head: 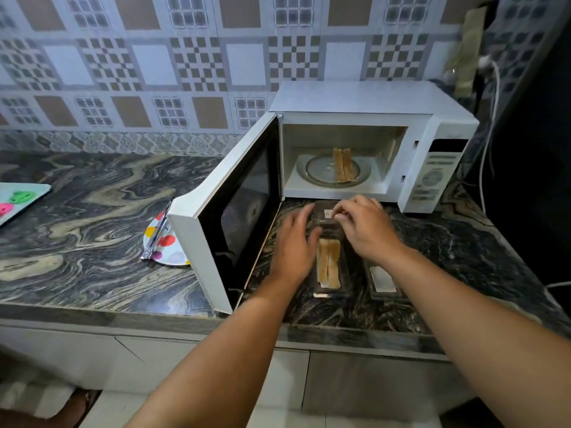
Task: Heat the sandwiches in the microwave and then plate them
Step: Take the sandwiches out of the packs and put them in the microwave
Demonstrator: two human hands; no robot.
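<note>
The white microwave [370, 100] stands at the back right with its door [197, 239] swung open to the left. One sandwich [343, 164] stands on the glass turntable [315, 171] inside. In front of the oven, a second sandwich [329, 263] sits in a clear plastic box [324, 294] on the counter. My left hand [293, 245] rests against the box's left side. My right hand [364, 227] pinches the raised clear lid [324, 216] at its far end. A dotted plate [168, 245] lies left of the door.
Metal tongs [157, 233] lie across the dotted plate. Another clear box [383, 281], holding only a white card, sits right of the sandwich box. A pale board with pink and green shapes [18, 200] is at the far left. A white cable [489, 131] hangs right of the microwave.
</note>
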